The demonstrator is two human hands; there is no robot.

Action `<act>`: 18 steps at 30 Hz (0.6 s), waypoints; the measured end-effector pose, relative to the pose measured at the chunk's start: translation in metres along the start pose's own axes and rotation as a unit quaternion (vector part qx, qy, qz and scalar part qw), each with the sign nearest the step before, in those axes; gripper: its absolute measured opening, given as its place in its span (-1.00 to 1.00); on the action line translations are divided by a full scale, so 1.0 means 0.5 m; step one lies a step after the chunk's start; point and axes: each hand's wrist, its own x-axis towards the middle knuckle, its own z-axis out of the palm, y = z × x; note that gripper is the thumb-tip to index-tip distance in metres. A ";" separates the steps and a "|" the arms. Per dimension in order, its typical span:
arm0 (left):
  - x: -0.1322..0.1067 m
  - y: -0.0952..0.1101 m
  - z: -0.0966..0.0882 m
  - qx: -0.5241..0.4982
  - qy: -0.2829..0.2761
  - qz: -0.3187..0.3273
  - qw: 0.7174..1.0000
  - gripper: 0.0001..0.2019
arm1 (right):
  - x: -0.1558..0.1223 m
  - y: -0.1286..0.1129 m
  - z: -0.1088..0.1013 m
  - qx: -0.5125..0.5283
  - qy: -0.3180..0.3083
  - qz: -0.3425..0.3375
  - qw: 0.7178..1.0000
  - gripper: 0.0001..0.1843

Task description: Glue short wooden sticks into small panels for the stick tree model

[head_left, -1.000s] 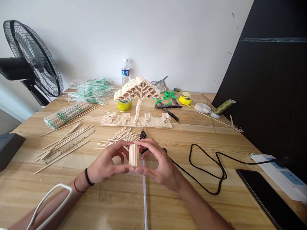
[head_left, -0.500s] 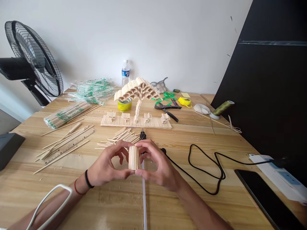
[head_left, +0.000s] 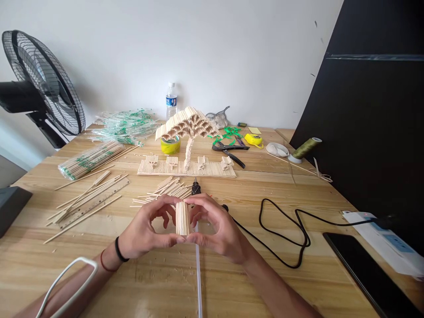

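Both of my hands grip a small upright bundle of short pale wooden sticks (head_left: 182, 217) just above the wooden table (head_left: 251, 194). My left hand (head_left: 145, 229) pinches its left side, thumb at the bottom and fingers at the top. My right hand (head_left: 215, 227) mirrors it on the right side. Behind the bundle lies a loose heap of cut sticks (head_left: 165, 190), and a clear glue stick (head_left: 198, 274) lies on the table below my hands.
A stick model with a roof on a slatted base (head_left: 187, 148) stands mid-table. Left: long skewers and a ruler (head_left: 86, 201), wrapped chopstick packs (head_left: 89, 159), a fan (head_left: 39, 88). Right: a black cable (head_left: 285, 225), a phone (head_left: 367, 271), a thread spool (head_left: 306, 148), pliers (head_left: 230, 152).
My hands and the stick bundle stay almost still. The fingers close in slightly around the bundle, and the view drifts a little to the right.
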 end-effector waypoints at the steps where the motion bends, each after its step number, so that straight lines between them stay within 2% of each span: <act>1: 0.002 -0.001 -0.002 0.002 0.000 -0.006 1.000 -0.38 | 0.000 0.000 -0.001 -0.006 -0.004 0.005 1.000 -0.39; 5: 0.009 -0.009 -0.013 0.010 0.015 -0.004 1.000 -0.38 | -0.004 0.002 -0.004 0.000 -0.013 0.045 0.999 -0.34; 7: 0.012 -0.013 -0.018 0.042 0.034 0.019 0.998 -0.54 | -0.005 0.002 -0.006 0.027 -0.015 0.064 0.997 -0.34; 10: 0.012 -0.014 -0.022 0.121 0.066 0.059 0.989 -0.83 | -0.005 -0.002 -0.009 0.056 -0.039 0.071 0.995 -0.44; 13: 0.010 -0.012 -0.025 0.166 0.081 0.067 0.980 -0.88 | 0.000 -0.008 -0.011 0.019 -0.059 0.073 0.995 -0.50; 15: 0.010 -0.010 -0.026 0.168 0.084 0.053 0.981 -0.88 | 0.003 -0.007 -0.012 -0.016 -0.024 0.067 0.997 -0.55; 18: 0.013 -0.006 -0.027 0.171 0.078 0.037 0.981 -0.84 | 0.006 0.001 -0.015 -0.043 0.067 0.039 0.996 -0.66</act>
